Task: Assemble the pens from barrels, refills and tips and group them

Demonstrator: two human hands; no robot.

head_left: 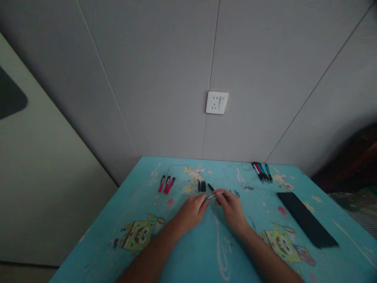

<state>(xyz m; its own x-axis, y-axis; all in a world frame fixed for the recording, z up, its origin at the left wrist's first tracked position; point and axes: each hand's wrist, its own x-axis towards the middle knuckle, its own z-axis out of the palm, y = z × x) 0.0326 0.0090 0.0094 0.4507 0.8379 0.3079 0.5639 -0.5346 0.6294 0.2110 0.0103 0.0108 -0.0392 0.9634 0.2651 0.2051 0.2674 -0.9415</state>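
Note:
A thin pen refill (212, 197), whitish with a blue part at its left end, spans the gap between my two hands. My left hand (191, 212) is closed around the blue end. The fingers of my right hand (231, 206) pinch near the other end, where the tip is partly hidden. Just beyond them lies a black pen part (210, 187), beside several short black barrel pieces (202, 186). Several thin pale refills (190, 193) lie by my left hand, partly covered by it. Tiny dark pieces (237, 193) sit right of my right hand.
Three red-and-black pen parts (167, 185) lie at the left. Several pens (262, 173) are grouped at the back right. A dark flat strip (306, 218) rests on the right of the blue patterned table (103, 255). A wall socket (217, 102) is behind.

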